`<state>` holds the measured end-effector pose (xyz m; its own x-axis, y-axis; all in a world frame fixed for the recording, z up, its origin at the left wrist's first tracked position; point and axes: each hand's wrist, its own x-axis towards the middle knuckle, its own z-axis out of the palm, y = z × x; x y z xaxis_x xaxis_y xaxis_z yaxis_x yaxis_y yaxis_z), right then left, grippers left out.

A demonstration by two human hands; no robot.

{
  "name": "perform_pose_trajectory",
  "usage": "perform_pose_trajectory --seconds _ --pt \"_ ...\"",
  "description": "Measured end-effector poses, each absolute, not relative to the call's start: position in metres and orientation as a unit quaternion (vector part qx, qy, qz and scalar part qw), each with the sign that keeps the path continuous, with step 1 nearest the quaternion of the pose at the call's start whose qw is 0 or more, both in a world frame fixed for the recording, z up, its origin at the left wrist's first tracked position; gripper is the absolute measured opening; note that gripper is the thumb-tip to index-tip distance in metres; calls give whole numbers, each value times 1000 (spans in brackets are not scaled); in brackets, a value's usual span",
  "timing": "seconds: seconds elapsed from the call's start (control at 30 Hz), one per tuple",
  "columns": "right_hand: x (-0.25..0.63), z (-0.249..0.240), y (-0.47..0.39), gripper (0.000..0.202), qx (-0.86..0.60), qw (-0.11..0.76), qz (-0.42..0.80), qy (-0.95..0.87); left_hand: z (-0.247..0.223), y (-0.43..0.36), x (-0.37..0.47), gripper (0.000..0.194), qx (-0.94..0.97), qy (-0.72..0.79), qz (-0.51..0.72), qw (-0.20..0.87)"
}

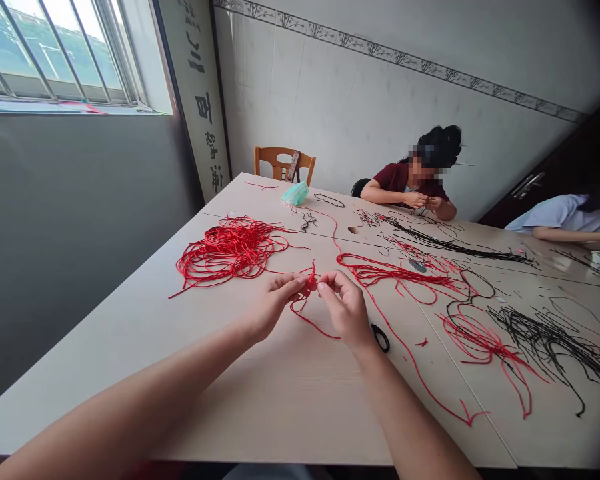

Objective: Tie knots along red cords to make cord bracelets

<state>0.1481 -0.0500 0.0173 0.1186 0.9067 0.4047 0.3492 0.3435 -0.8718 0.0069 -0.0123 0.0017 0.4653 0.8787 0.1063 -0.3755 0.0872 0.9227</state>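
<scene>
The fingers of the left hand (273, 303) and right hand (349, 310) are pinching the red cord (311, 283), which is above the worktop (280, 400); if one pinch becomes too loose, the cord could slip out

Tabletop (155, 327) open beside left forearm (170, 380); red cord heap (235, 250) blocks beyond, black ring (387, 342) beside right wrist (363, 343).

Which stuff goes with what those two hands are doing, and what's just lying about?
Part of the job:
red cord piece, pinched by left hand and right hand
red cord heap, probably

Just lying about, it seems:
crumpled green thing
black cord tangle
silver disc
</scene>
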Motion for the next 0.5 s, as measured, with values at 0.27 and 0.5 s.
perform_pose_trajectory --seconds 0.27,0.5 --pt "150 14 -48 9 -491 564 336 -573 0 -15 9 15 514 265 431 693" --pt "153 16 -45 18 -449 530 478 -537 2 -17 9 16 538 291 392 687"
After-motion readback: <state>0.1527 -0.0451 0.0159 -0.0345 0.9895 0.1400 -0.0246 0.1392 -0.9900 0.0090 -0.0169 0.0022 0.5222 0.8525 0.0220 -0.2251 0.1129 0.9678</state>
